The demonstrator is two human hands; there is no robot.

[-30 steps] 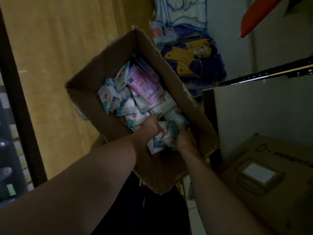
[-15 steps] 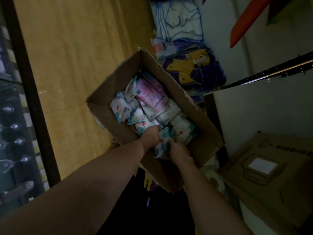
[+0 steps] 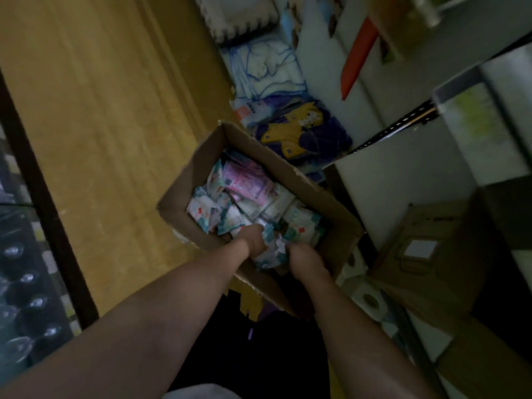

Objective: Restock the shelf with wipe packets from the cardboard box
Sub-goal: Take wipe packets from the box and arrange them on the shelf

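Two hands, the left hand (image 3: 253, 239) and the right hand (image 3: 302, 256), are kept buried among wipe packets (image 3: 273, 249) at the near end of the cardboard box (image 3: 331, 203), a crumpled bunch apparently gathered between them since a second ago, so lifting seems imminent.

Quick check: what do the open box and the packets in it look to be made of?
Cardboard box: plain brown cardboard, matte, with a torn, ragged rim. Wipe packets: probably thin printed plastic film, slightly glossy; they crumple and crease between the hands. Dim, blurred light leaves the finish uncertain.
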